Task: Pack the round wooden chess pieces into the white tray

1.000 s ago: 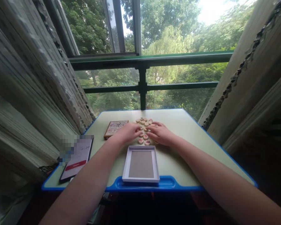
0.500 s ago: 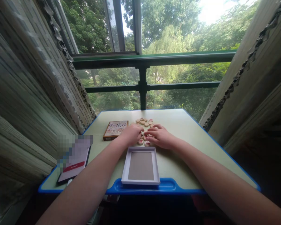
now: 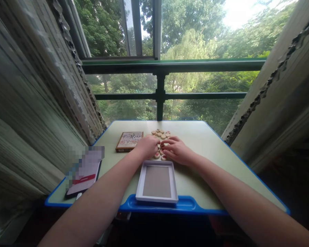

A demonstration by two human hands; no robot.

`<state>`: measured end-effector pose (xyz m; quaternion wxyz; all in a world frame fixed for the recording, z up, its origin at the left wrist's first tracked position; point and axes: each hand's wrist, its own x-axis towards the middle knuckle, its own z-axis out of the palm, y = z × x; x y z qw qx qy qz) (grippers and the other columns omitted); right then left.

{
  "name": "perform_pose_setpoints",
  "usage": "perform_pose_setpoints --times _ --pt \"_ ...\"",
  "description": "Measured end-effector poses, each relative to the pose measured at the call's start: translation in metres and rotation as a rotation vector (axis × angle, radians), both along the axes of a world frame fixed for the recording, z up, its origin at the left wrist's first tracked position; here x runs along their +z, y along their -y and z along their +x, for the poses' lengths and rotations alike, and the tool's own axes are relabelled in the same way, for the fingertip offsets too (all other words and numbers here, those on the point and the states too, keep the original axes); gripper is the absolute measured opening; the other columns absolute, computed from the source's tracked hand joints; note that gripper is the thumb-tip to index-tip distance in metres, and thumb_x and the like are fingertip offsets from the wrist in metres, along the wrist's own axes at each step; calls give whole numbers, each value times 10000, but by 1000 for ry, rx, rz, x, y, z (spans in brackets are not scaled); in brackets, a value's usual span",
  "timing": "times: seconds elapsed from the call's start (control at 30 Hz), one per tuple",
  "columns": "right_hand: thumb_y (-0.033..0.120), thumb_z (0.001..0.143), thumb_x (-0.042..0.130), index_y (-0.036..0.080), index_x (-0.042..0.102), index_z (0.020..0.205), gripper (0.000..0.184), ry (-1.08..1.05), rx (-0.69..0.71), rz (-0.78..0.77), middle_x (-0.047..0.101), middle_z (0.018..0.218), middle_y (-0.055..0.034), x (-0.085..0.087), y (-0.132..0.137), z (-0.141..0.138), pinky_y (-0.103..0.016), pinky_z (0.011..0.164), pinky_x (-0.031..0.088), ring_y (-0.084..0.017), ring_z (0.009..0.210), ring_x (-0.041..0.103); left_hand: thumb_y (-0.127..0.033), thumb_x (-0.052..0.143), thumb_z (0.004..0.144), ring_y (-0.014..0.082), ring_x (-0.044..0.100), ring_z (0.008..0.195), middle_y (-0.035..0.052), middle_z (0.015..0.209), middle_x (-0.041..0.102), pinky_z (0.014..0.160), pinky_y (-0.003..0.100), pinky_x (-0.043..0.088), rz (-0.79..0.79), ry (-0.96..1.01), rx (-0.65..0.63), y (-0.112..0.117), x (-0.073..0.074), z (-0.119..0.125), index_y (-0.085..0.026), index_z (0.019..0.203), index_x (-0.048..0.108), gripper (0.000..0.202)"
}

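Several round wooden Chinese chess pieces [image 3: 163, 136] lie in a loose group in the middle of the table, most showing plain tops. Closer to me, a red-marked Chinese chess piece [image 3: 157, 155] lies between my hands, with others around it partly covered by fingers. My left hand [image 3: 148, 146] is at the left side of the group, its fingers curled in; anything they hold is hidden. My right hand [image 3: 179, 151] reaches in from the right with its fingers apart, bent over the pieces. Just below the hands stands an open shallow white box part [image 3: 138, 185] with a grey-brown bottom.
A decorated Chinese chess box [image 3: 128, 140] lies left of my left hand. A phone-like flat device [image 3: 89, 171], partly blurred out, rests at the table's left edge. The pale table [image 3: 211, 144] has a blue rim and front groove. Curtains hang on both sides; a window with a green railing is behind.
The whole view has shifted slightly, so things appear a little further right. Both hands stay over the pieces, with only slight finger movement.
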<state>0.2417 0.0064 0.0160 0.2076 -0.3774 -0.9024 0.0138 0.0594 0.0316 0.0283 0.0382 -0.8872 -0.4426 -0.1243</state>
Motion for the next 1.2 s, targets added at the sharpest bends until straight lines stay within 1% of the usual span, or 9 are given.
perform_pose_setpoints --times 0.17,0.3,0.47,0.57,0.67,0.8,0.9,1.07,1.2 --pt "182 856 463 212 690 979 259 -71 16 28 693 1020 -45 -4 -1 0 -370 943 392 -206 1012 530 -200 455 792 208 594 877 56 888 677 730 288 462 4 31 20 -2 2 -3 -217 864 680 237" --pt "124 815 479 191 675 1018 290 -69 -16 40 676 1068 -48 -6 -4 3 -364 962 399 -214 1039 523 -199 455 791 208 595 875 57 879 681 742 293 464 5 31 17 -3 1 -4 -211 849 683 236" --pt "200 842 484 175 635 1097 297 -83 -384 36 633 1135 -87 -2 -12 16 -379 950 399 -233 1062 508 -192 455 786 222 570 940 56 927 681 823 323 466 19 69 -56 -4 -2 -4 -205 899 694 264" --pt "243 881 437 160 643 1090 305 -86 -502 -22 629 1149 -87 -1 -16 23 -360 955 384 -229 1067 513 -166 447 781 216 560 990 47 1008 680 886 330 454 -9 109 -128 -6 -5 -3 -204 963 694 309" --pt "313 928 366 177 646 1095 353 -82 -411 -64 625 1181 -69 -3 -19 25 -343 984 347 -205 1111 511 -186 429 808 204 558 1032 29 1074 676 944 327 426 -45 107 -205 -8 -7 -2 -209 984 694 319" --pt "364 962 263 183 654 1082 447 -40 -270 -130 623 1194 -69 -5 -21 24 -334 998 313 -179 1136 511 -302 363 882 198 584 996 37 1036 690 916 321 441 -81 74 -244 -10 -7 -2 -202 960 694 354" --pt "390 962 245 179 662 1070 480 -24 -288 -138 616 1193 -86 -7 -21 25 -339 1000 304 -191 1148 490 -353 346 898 203 590 987 49 1023 687 884 317 454 -58 81 -193 -9 -8 -2 -207 996 677 375" --pt "437 957 214 210 631 1151 513 2 -351 -141 565 1231 -96 -8 -19 25 -358 986 318 -216 1136 460 -326 411 874 221 574 1044 92 1145 633 871 335 471 2 185 -95 -7 -12 -1 -191 1222 544 397" --pt "483 949 180 245 662 1101 559 51 -368 -151 569 1217 -78 -5 -14 22 -359 964 340 -223 1103 473 -275 409 868 214 570 1050 97 1135 631 893 341 472 37 263 -91 -6 -13 0 -164 1200 543 375"
